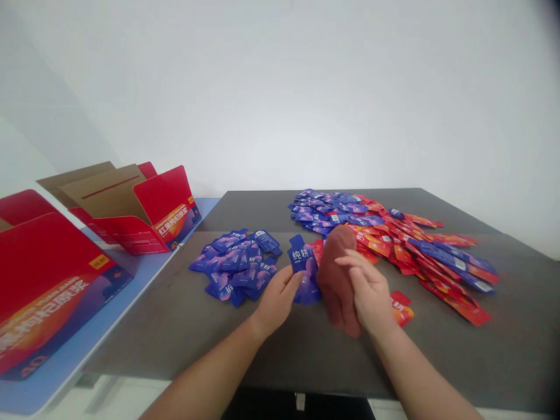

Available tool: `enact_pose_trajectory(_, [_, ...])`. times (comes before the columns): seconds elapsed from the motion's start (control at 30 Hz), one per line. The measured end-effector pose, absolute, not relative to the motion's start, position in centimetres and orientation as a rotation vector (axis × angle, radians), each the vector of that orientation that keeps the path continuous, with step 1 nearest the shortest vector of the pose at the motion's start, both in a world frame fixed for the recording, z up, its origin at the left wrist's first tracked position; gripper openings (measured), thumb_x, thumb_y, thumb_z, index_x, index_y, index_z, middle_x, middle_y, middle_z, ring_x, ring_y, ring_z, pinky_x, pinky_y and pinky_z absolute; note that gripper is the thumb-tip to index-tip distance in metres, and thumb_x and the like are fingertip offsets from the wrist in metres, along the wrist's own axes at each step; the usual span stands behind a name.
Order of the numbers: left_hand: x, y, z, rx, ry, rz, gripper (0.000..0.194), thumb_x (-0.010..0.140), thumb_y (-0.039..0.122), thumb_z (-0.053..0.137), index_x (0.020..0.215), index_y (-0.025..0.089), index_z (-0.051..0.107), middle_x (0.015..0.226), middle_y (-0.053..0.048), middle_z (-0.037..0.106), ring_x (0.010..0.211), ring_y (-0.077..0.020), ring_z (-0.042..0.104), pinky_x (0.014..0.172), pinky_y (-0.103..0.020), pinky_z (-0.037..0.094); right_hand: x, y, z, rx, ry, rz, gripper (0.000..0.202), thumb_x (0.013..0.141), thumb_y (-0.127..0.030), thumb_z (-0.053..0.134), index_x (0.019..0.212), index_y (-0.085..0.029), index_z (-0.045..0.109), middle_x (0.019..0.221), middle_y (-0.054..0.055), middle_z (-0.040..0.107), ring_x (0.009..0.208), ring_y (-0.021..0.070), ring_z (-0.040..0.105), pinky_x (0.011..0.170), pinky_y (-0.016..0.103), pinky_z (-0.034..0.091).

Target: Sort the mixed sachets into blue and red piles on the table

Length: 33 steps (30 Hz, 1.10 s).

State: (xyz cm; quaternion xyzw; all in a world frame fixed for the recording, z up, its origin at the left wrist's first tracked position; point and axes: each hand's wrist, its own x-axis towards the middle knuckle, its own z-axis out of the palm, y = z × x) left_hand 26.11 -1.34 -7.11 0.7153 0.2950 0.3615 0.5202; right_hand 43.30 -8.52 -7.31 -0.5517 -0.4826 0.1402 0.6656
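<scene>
My left hand (pixel 280 294) pinches a blue sachet (pixel 307 279) with white characters and purple shapes, held upright above the dark table. Close to its right, my right hand (pixel 367 289) grips a reddish-brown cloth (pixel 336 277) that hangs limp and looks slightly blurred. The cloth's edge comes near the sachet; whether they touch I cannot tell. Left of my left hand lies a loose pile of blue sachets (pixel 238 265). Partly behind my right wrist lies a red sachet (pixel 401 308).
A large heap of blue sachets (pixel 324 213) and red sachets (pixel 402 251) spreads over the table's back and right. At the left, an open red carton (pixel 118 233) and a nearer red carton (pixel 52 280) stand on a blue-topped surface (pixel 126 303). A white wall rises behind.
</scene>
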Motion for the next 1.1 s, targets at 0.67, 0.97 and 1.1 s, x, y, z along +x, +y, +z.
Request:
enact_pose_trajectory(0.67, [20.0, 10.6, -5.7, 2.364, 1.637, 0.65, 0.023, 0.085, 0.029, 0.054, 0.064, 0.02, 0.052, 0.069, -0.004, 0.062, 0.075, -0.0198, 0.06, 0.071, -0.028, 0.044, 43.3, -7.4, -7.4, -1.406, -1.209, 0.598, 0.046, 0.086, -0.056, 0.05, 0.07, -0.022, 0.076, 0.076, 0.003, 0.074, 0.08, 0.0236, 0.066, 0.081, 0.033, 0.047])
enact_pose_trajectory(0.97, [24.2, 3.8, -8.5, 2.519, 1.335, 0.415, 0.029, 0.09, 0.031, 0.05, 0.111, 0.014, 0.061, 0.107, -0.014, 0.068, 0.104, -0.0263, 0.063, 0.092, -0.034, 0.045, 44.6, -7.0, -8.2, -1.361, -0.907, 0.543, 0.051, 0.082, -0.065, 0.053, 0.073, -0.02, 0.076, 0.074, 0.003, 0.073, 0.079, 0.0227, 0.064, 0.079, 0.034, 0.044])
enact_pose_trajectory(1.1, [25.9, 2.5, -10.5, 2.308, 1.168, 0.382, 0.052, 0.074, 0.023, 0.067, 0.123, 0.011, 0.054, 0.12, -0.018, 0.063, 0.113, -0.0292, 0.059, 0.097, -0.036, 0.042, 45.0, -6.9, -8.2, -1.39, -0.84, 0.482, 0.053, 0.083, -0.066, 0.051, 0.074, -0.02, 0.076, 0.072, 0.003, 0.072, 0.074, 0.0213, 0.063, 0.074, 0.033, 0.044])
